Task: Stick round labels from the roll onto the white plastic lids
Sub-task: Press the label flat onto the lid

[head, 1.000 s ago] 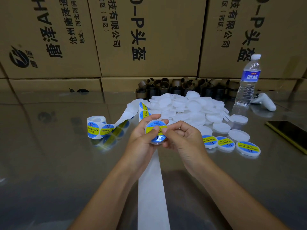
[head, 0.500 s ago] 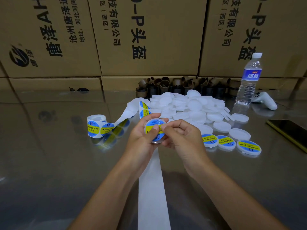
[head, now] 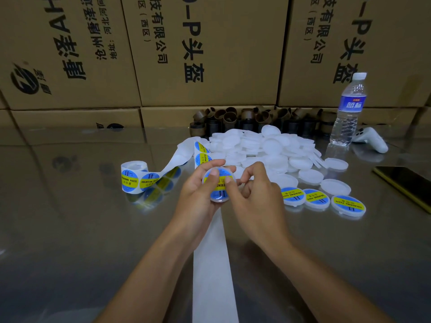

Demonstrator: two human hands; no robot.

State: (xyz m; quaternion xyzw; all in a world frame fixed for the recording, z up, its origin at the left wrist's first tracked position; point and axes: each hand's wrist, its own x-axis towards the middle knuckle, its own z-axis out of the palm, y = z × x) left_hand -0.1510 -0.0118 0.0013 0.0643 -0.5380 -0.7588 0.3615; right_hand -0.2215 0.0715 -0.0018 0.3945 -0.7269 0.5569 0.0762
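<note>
Holding a white lid above the table, the left hand curls round its rim while the right hand pinches its right edge, fingertip on the label.

Upper frame: stacked cardboard boxes, black print. At their foot, centre: brown tube cores; to the right, upright water bottle, white controller just beside. Right edge: dark phone flat on glossy table.
</note>
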